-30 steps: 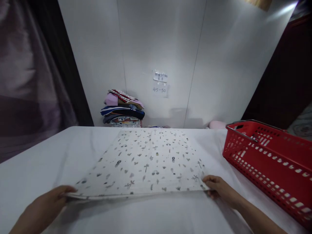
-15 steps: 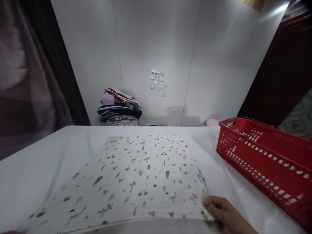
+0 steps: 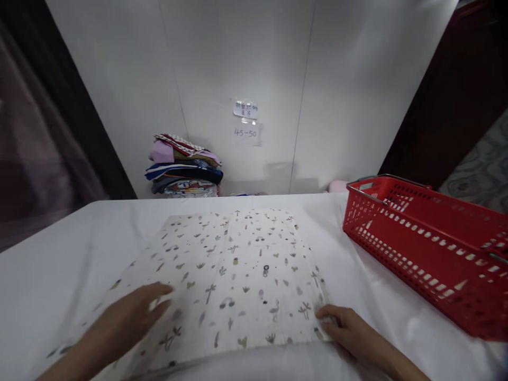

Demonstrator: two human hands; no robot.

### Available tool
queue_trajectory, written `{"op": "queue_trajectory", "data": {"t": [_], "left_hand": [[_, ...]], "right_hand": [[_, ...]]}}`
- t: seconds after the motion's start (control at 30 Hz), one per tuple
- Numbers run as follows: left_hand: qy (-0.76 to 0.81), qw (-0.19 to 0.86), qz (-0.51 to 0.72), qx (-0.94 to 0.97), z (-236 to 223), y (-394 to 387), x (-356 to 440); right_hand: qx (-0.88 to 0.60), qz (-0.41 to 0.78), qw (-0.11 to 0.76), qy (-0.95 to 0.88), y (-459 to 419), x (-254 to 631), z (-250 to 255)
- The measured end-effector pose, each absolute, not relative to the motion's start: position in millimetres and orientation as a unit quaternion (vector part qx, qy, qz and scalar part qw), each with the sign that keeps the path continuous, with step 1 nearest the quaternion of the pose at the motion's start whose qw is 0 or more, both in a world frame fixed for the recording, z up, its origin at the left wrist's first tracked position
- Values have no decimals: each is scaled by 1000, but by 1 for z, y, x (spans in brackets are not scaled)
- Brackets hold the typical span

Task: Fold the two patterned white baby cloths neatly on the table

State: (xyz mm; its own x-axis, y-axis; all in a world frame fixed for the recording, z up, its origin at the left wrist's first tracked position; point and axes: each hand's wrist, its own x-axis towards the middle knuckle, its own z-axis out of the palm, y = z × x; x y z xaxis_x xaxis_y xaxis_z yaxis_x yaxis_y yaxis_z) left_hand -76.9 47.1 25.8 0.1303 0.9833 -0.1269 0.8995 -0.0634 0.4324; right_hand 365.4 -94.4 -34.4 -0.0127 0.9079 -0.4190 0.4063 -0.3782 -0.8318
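Observation:
A thin white cloth (image 3: pixel 246 278) printed with small palms, rainbows and birds lies spread flat on the white-covered table, faint crease lines running across it. My right hand (image 3: pixel 349 330) is at its near right corner, with thumb and fingers closed on the edge. Over the left part of the cloth is my left hand (image 3: pixel 135 309), slightly blurred. Its thumb and fingers are apart and nothing shows between them. Whether the left fingertips touch the fabric, I cannot tell.
To the right stands a red perforated plastic basket (image 3: pixel 416 248) with metal handles. A stack of folded fabrics (image 3: pixel 184 166) rises behind the table's far edge, against the white wall. Paper labels (image 3: pixel 246 132) are taped there. The white table cover (image 3: pixel 51 270) has some wrinkles.
My left hand has come up from the bottom left corner to over the cloth's left part. My right hand stays at the near right corner. The view has shifted slightly.

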Motion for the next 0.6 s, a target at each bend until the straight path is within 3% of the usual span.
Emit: {"op": "queue_trajectory", "data": {"t": [0.1,0.23,0.43,0.6], "left_hand": [[530,256,66,806,33,57,18],[400,303,62,863,33,73,133],[457,319,61,828,7,105,255],[520,286,40,803,-14,114,299]], "right_hand": [[-670,483,197,-529,-95,375,-17],[-704,301,218,-605,-76,391,3],[-747,203,199,-601,-10,397,-10],[-768,178,192,-584,7,392,-32]]}}
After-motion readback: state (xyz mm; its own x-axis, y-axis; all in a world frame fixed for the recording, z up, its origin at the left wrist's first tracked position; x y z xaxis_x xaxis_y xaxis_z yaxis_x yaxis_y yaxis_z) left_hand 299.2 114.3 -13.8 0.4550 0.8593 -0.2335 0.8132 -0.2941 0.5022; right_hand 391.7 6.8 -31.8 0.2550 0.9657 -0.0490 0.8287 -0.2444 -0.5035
